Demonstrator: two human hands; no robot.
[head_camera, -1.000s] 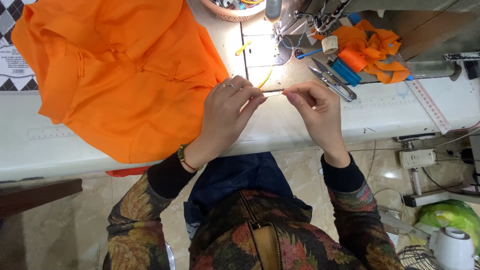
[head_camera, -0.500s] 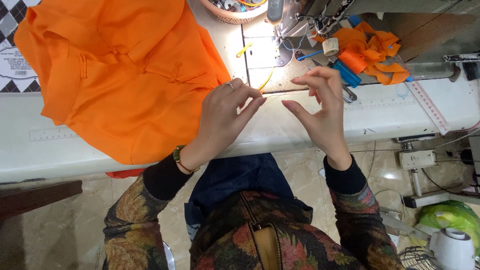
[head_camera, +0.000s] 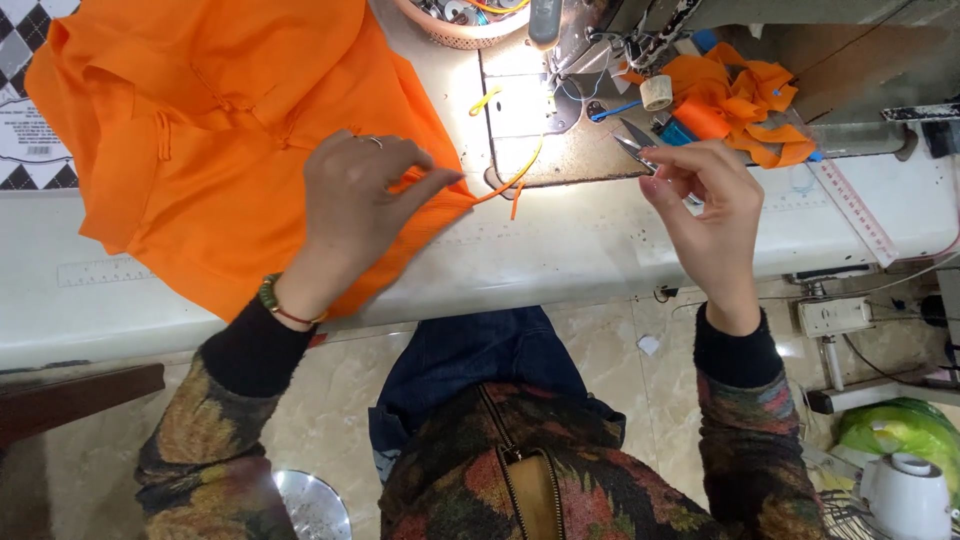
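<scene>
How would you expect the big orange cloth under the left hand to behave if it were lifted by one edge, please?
The orange cloth would probably hang limp: it lies in soft folds on the white table. It looks thin, so likely light. The left hand pinches its edge, and the part overhanging the table front may drag the rest off.

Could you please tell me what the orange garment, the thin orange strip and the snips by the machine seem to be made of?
Orange garment: probably a light woven cloth, matte, since it folds and creases softly. Thin orange strip, pinched by the left hand: seemingly matching fabric cord, limp and curved. Snips by the right hand: likely steel, given the grey glinting blades.
</scene>
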